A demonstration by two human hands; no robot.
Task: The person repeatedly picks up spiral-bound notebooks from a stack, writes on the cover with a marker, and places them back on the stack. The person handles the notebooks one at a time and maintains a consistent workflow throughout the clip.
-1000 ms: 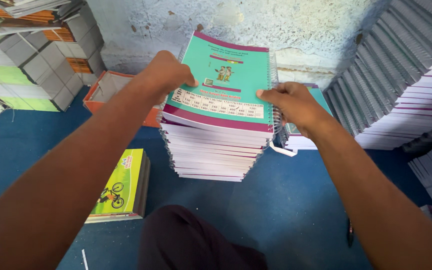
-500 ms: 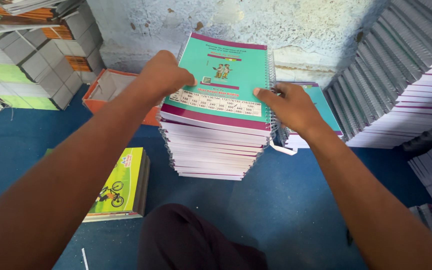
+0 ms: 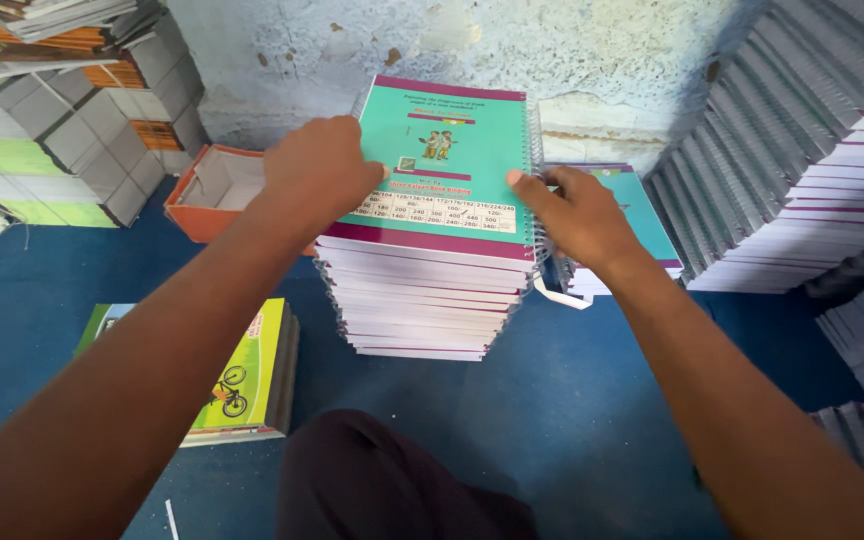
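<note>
A tall stack of spiral-bound notebooks [image 3: 422,300] with teal and purple covers stands on the blue floor in front of me. My left hand [image 3: 317,170] grips the left edge of the top notebook [image 3: 447,160]. My right hand [image 3: 577,215] presses on its right edge at the spiral binding, thumb on the cover. A lower pile of the same teal notebooks [image 3: 642,215] lies just behind my right hand.
A small pile of yellow-green books [image 3: 247,375] lies at the left. An orange open box [image 3: 217,190] sits behind it. Big leaning stacks of notebooks [image 3: 802,170] fill the right; grey and green stacks [image 3: 42,140] fill the back left. My dark-clad knee [image 3: 382,480] is below.
Both hands have stayed on the top notebook; they shifted slightly and squared it on the stack. The view has barely moved.
</note>
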